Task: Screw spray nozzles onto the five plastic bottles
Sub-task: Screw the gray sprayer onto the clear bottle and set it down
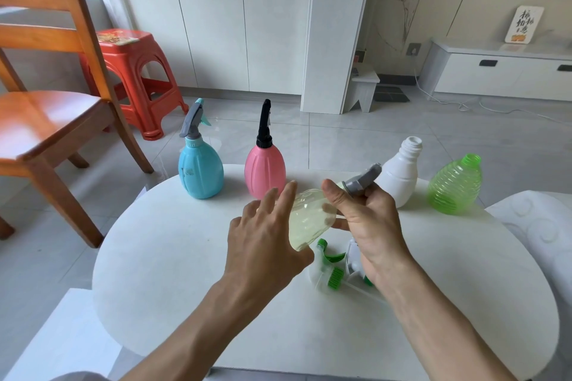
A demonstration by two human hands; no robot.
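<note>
A pale yellow translucent bottle [311, 219] lies tilted in the air between my hands, above the white round table [173, 272]. My left hand [266, 241] cups its base with fingers spread. My right hand [366, 216] grips the grey spray nozzle [362, 179] at the bottle's neck. At the back left stand a blue bottle [201, 170] with a grey nozzle and a pink bottle [264, 168] with a black nozzle. A white bottle [399, 176] and a green ribbed bottle [455, 185] stand open-necked at the back right. Two white-and-green nozzles [331, 269] lie on the table under my hands.
A wooden chair [46, 120] and a red plastic stool [136, 77] stand on the tiled floor to the left. White cabinets line the far wall. A white cushioned seat [538, 226] adjoins the table's right side.
</note>
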